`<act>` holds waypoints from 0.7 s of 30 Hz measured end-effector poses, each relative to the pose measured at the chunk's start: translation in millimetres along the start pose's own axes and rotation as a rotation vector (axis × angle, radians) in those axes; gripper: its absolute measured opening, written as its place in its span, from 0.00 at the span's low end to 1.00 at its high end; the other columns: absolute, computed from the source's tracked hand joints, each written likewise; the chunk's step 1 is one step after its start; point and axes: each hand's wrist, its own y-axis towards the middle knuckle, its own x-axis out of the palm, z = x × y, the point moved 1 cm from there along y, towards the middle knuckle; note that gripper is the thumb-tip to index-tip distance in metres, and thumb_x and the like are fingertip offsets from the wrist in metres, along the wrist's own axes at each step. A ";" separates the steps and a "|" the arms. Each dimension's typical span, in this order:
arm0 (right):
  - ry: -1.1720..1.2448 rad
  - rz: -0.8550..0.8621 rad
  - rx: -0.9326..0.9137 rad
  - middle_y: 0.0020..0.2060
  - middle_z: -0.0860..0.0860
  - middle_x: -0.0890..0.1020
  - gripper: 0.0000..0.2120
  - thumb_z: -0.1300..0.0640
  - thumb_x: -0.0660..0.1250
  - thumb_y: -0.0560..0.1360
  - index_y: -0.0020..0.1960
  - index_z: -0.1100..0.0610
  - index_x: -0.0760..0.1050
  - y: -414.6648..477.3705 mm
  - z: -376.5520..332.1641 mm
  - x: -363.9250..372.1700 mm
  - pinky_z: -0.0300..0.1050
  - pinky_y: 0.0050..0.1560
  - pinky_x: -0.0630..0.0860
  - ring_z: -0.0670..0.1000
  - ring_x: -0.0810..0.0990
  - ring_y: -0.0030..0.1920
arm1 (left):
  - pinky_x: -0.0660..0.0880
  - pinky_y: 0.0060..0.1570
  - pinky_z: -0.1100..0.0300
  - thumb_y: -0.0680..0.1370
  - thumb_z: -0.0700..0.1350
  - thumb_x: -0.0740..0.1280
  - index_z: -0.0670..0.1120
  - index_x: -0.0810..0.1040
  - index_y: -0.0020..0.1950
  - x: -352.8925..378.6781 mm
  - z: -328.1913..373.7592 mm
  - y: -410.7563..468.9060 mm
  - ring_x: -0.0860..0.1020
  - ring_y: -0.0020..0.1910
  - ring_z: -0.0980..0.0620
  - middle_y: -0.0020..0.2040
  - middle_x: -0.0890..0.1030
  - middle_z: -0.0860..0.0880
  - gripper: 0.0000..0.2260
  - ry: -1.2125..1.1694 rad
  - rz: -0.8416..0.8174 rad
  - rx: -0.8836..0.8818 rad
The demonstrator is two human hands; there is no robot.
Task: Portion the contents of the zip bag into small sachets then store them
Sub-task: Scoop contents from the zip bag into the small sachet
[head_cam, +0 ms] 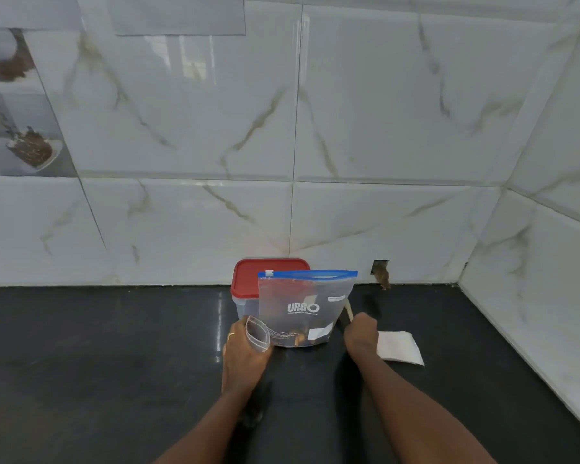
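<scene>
Gripped by the left hand [245, 349] just left of the upright zip bag [307, 309], a light, limp sachet [257, 336] is best pinched at its rim, while the right hand [360, 333] is closed round a pale handle [349, 311].

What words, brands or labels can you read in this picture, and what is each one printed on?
"URGO": white print on the front of the zip bag.
The tagline under it and the fine print lower down: too small to read.
Two white labels on the bag: blurred, unreadable.
No text visible on the small sachet in the left hand, the pale handle in the right hand, the red lid or the white packet.
</scene>
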 end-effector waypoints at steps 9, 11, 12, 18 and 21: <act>0.564 0.514 -0.319 0.47 0.60 0.80 0.08 0.69 0.60 0.76 0.50 0.66 0.77 -25.2 -20.2 -73.5 0.41 0.47 0.67 0.60 0.78 0.48 | 0.71 0.49 0.57 0.70 0.40 0.73 0.44 0.65 0.65 -13.8 26.5 13.8 0.72 0.48 0.50 0.54 0.74 0.48 0.27 -0.231 0.004 -0.130; 0.496 0.478 -0.583 0.45 0.57 0.82 0.08 0.71 0.61 0.74 0.49 0.65 0.78 -36.3 -30.3 -80.4 0.36 0.43 0.66 0.56 0.78 0.44 | 0.72 0.51 0.54 0.71 0.40 0.72 0.43 0.64 0.66 -15.6 33.5 17.1 0.74 0.48 0.47 0.55 0.76 0.45 0.27 -0.260 0.005 -0.150; 0.435 0.404 -0.698 0.46 0.56 0.82 0.09 0.72 0.62 0.73 0.49 0.64 0.78 -42.2 -36.0 -81.4 0.35 0.43 0.66 0.55 0.79 0.44 | 0.73 0.51 0.53 0.71 0.40 0.71 0.44 0.64 0.66 -15.7 36.2 19.1 0.75 0.50 0.44 0.56 0.76 0.43 0.27 -0.267 0.013 -0.160; -0.194 0.081 -0.953 0.68 0.49 0.70 0.13 0.69 0.59 0.74 0.53 0.59 0.77 -59.8 -51.2 -70.5 0.41 0.45 0.68 0.56 0.79 0.55 | 0.72 0.48 0.56 0.71 0.41 0.70 0.46 0.68 0.62 -44.1 62.3 35.2 0.77 0.52 0.42 0.54 0.78 0.44 0.21 -0.358 0.212 -0.121; -0.226 0.043 -0.914 0.63 0.53 0.72 0.13 0.70 0.59 0.75 0.54 0.61 0.77 -58.7 -50.2 -72.6 0.39 0.45 0.67 0.53 0.76 0.50 | 0.71 0.49 0.55 0.72 0.43 0.68 0.45 0.66 0.62 -68.0 79.8 59.1 0.75 0.52 0.43 0.55 0.76 0.45 0.21 -0.188 0.168 -0.016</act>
